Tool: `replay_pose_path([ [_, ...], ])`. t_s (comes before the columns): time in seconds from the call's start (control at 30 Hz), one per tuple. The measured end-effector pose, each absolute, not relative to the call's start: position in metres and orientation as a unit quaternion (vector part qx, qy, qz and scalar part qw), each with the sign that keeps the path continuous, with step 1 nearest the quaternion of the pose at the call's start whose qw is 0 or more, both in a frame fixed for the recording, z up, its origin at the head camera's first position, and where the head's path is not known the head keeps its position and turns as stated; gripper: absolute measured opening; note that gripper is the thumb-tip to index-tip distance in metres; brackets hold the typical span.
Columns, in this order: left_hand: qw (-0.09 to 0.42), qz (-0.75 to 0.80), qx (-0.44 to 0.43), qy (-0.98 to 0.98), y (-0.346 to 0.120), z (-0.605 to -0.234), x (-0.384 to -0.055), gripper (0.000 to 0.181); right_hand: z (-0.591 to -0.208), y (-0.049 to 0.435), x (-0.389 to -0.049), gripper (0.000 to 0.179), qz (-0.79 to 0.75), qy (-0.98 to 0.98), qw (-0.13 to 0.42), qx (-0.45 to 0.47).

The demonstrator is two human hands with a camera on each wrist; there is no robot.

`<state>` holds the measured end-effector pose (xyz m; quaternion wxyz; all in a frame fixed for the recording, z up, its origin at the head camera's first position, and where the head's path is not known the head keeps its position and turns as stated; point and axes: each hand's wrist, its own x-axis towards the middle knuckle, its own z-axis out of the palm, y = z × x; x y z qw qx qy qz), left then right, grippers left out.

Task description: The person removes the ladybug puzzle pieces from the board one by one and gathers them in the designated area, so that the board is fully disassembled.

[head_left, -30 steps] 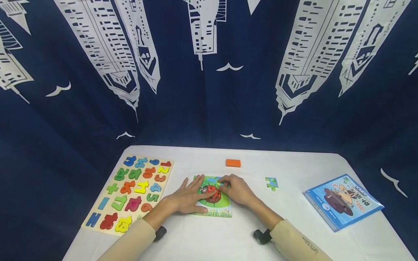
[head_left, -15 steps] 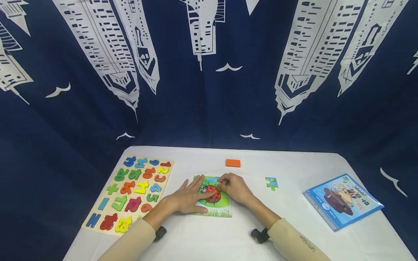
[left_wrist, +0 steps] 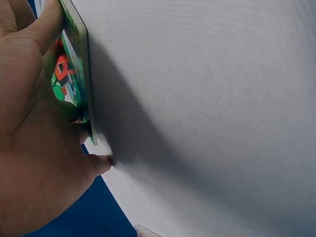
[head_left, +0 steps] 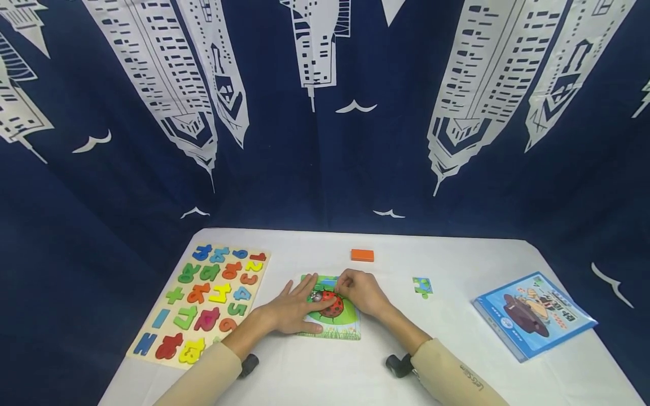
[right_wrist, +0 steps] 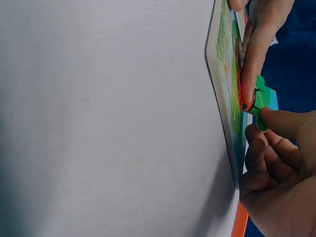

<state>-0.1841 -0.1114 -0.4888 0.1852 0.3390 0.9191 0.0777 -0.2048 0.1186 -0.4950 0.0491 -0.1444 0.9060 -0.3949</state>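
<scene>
A square ladybug jigsaw puzzle [head_left: 339,330] lies on the white table between the hands. My left hand [head_left: 286,310] rests on its left part with the fingers spread and straight, hiding some of the picture. At the upper right of the puzzle, my right hand [head_left: 363,292] pinches a green puzzle piece [right_wrist: 266,96] between thumb and fingers. That piece stands tilted above the board in the right wrist view, close to a left-hand finger [right_wrist: 254,61]. The puzzle's edge [left_wrist: 81,64] shows beside the left hand in the left wrist view.
One loose puzzle piece [head_left: 422,287] lies right of the hands. An orange block [head_left: 363,255] sits behind the puzzle. At left is a board of coloured number shapes [head_left: 172,307]; at right, a blue boxed book [head_left: 533,316]. A patterned navy curtain [head_left: 325,169] hangs behind the table.
My right hand has shifted slightly left over the puzzle's upper right area, and its forearm has followed. The left hand has stayed in place on the puzzle.
</scene>
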Motion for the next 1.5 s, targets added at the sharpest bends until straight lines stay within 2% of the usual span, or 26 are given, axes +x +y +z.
replay_pose_path([
  [0.23,0.187,0.079,0.337,0.919,-0.111,-0.488,-0.184,0.07,-0.496,0.118,-0.206,0.008,-0.388,0.909,0.049,-0.145],
  [0.5,0.189,0.08,0.334,0.92,-0.111,-0.487,-0.183,0.07,-0.499,0.117,-0.207,0.02,-0.368,0.915,0.036,-0.163],
  [0.83,0.187,0.082,0.337,0.919,-0.112,-0.488,-0.183,0.07,-0.499,0.117,-0.207,0.011,-0.371,0.914,0.031,-0.164],
  [1.2,0.183,0.078,0.34,0.919,-0.111,-0.488,-0.183,0.07,-0.496,0.116,-0.207,0.007,-0.387,0.908,0.052,-0.151],
  [1.5,0.181,0.074,0.344,0.919,-0.112,-0.489,-0.184,0.07,-0.486,0.133,-0.207,0.008,-0.411,0.898,0.039,-0.153],
])
